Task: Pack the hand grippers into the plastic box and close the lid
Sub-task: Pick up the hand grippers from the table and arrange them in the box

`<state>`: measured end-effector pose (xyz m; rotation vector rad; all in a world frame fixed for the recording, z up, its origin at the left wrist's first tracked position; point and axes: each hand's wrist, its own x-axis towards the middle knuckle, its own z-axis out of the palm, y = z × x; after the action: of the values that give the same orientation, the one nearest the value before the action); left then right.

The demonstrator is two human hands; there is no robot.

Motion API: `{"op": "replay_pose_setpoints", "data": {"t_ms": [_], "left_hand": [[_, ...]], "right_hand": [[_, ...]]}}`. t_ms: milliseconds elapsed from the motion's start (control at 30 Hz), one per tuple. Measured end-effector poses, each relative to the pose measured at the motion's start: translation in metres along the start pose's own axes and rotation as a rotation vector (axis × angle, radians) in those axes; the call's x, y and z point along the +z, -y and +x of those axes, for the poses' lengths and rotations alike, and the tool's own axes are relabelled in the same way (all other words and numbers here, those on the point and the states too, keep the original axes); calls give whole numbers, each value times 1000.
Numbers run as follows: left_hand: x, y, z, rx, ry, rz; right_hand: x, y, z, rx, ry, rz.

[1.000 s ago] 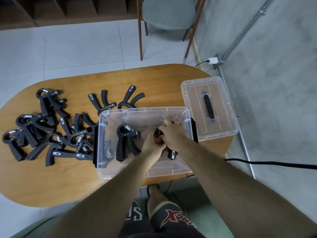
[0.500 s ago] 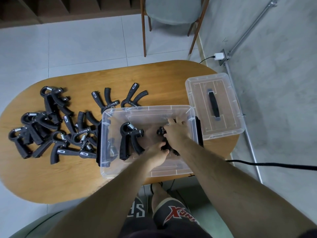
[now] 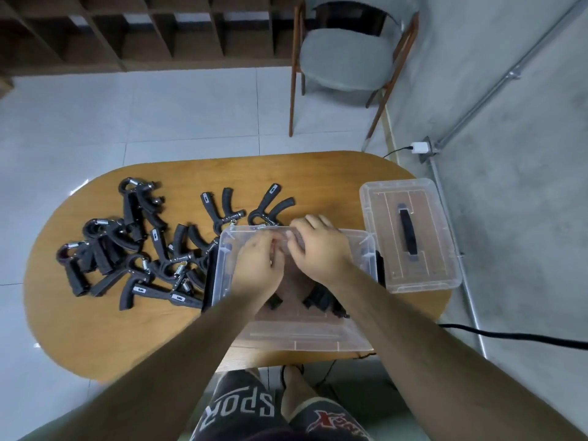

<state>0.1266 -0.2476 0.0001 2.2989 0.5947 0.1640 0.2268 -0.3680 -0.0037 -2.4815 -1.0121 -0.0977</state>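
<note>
Nearest: print shorts [image 3: 241, 409] under the table edge. A black cable [image 3: 509, 337] runs across the floor on the right.

Oval wood table [image 3: 127, 338]. The clear plastic box [image 3: 302, 340] sits open at its near edge. Both forearms cross over it. Two hand grippers [image 3: 321, 299] lie on the box floor nearer than the fingers, mostly hidden by the forearms.

The left hand [image 3: 259, 265] and right hand [image 3: 318, 251] are close together at the box's far wall. The fingers are blurred, so I can't tell if they grip anything or hang loose.

- **Left of the fingers:** a loose pile [image 3: 152, 262] of grippers on the table.
- **Just beyond the fingertips:** two more [image 3: 270, 205] outside the far rim.
- **Right of the fingers:** the lid [image 3: 429, 218] lies flat just beside the box, black handle up.

Farther out: grey tile floor [image 3: 159, 116], wooden chair [image 3: 346, 58] with a grey seat, dark cubby shelving [image 3: 127, 30]. The concrete wall [image 3: 525, 186] on the right carries a metal conduit [image 3: 496, 90] and a white plug [image 3: 419, 147].

Diff vs 0.5 s ago:
- The hands were nearer in the box, on the right-side gripper. Now they're up at the far wall.
- The left-side gripper in the box was in plain view. Now the left forearm mostly covers it.
- Pile and lid unchanged.
</note>
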Motion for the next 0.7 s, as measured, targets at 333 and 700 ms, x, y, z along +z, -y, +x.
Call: {"op": "replay_pose_setpoints", "data": {"t_ms": [333,700], "left_hand": [[-53,43,68,-152,8,93],[-52,82,117,-335,218,45]], "right_hand": [[30,37,92,104,389,-59],[112,18,200,-14,830,-283]]}}
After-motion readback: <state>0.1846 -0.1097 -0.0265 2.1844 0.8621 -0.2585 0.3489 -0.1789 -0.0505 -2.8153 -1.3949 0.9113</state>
